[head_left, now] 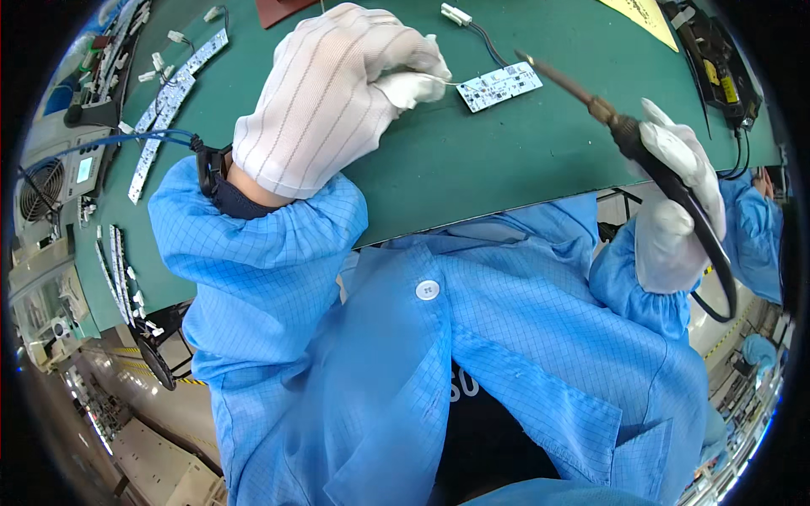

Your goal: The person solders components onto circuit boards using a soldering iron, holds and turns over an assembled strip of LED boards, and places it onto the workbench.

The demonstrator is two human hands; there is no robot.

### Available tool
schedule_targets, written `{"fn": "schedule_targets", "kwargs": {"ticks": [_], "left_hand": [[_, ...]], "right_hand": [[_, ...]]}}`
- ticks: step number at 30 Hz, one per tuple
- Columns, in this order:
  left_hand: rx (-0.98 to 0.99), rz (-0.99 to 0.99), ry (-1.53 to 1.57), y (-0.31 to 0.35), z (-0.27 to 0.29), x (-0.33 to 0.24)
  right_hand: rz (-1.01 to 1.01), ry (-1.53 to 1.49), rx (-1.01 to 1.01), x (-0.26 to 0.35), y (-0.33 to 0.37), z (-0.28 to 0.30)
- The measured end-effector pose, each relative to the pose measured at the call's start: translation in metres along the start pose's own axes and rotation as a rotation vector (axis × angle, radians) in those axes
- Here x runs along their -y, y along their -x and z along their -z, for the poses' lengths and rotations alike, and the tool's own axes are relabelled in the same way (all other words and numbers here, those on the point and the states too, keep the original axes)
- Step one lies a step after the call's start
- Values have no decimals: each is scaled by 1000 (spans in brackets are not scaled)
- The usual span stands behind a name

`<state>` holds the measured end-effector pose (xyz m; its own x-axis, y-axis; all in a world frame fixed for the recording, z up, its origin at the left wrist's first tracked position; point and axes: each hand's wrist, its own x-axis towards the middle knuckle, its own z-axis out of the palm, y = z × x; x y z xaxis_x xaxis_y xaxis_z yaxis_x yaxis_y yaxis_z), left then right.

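White rectangular circuit board (498, 87): lying face-up on the green matte surface (472, 173), between the hands, components showing; neither glove is visibly touching it.
Gloved left hand (329, 93): reaching over the surface in a white, grey-striped fabric glove, fingers curling and fingertips closing in a pinch on a thin pale wire (453, 83).
Wire's free end: pointing at the board's left end; whether it is touching there is too fine to tell.
Gloved right hand (662, 223): closing around the black handle of a slim soldering iron (626, 139), grasping it like a pen, with little gap between fingers and handle.
Brown metal tip (525, 58): hanging just beside the board's upper right corner, apart from the pinched wire; contact with the board is not clear.
Short dark cable (487, 42): running from a white plastic connector (456, 14) to the board's upper edge; this link is apparently already in place, though the joint itself is too small to judge.
Left end of board: showing no clear joint with the wire; with tip and wire standing at opposite ends, the work on this piece seems to be under way rather than finished.
Long white circuit strips (160, 118): lying at the left of the surface, with white-plugged leads beside them; whether these are finished or waiting cannot be told.
Narrow pale strips (118, 266): resting near the surface's lower left edge, untouched by either hand.
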<state>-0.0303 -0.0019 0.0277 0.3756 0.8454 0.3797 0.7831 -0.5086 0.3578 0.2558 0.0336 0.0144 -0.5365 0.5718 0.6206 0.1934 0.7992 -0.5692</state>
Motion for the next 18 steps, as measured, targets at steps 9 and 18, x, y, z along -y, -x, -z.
{"fn": "schedule_targets", "kwargs": {"ticks": [9,18], "left_hand": [[105,95,61,5,-9,5],[-8,-37,193,4,-15,10]], "right_hand": [[-290,-113,-81,12,1,-15],[-287,-186,-55,6,-2,-18]]}}
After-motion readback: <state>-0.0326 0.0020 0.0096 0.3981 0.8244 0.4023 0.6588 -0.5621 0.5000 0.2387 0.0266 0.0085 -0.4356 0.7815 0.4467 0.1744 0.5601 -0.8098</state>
